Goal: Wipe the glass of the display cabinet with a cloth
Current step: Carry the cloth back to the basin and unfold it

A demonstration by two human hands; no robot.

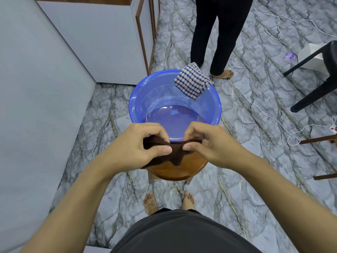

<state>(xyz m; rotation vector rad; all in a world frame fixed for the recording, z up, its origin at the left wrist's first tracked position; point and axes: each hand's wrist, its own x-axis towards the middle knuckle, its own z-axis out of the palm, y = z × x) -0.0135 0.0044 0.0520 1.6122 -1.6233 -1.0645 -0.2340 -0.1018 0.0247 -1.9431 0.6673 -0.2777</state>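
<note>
Pinching a dark brown damp-looking cloth (173,152) between left hand (144,147) and right hand (206,143), just near of the translucent blue plastic basin (135,101). Probably best wrung out over the water before heading left to the cabinet.

The floor (264,99) is glossy grey marble-pattern tile with dark veins and thin gold streaks. On the left stands a tall pale grey panel (36,99), and behind it a pale grey cabinet (102,44) with brown wood edging, its foot on the floor. A round wooden stool (175,170) stands in the middle of the floor. To the right, the legs of a black chair (313,84) show, with a white box (310,57) behind them and a small purple scrap (290,56) near it. White cables (255,105) trail across the tiles to a power strip (333,129) at the right edge, beside brown wooden legs (321,139). The light is even and soft, with mild glare on the tiles.
</note>
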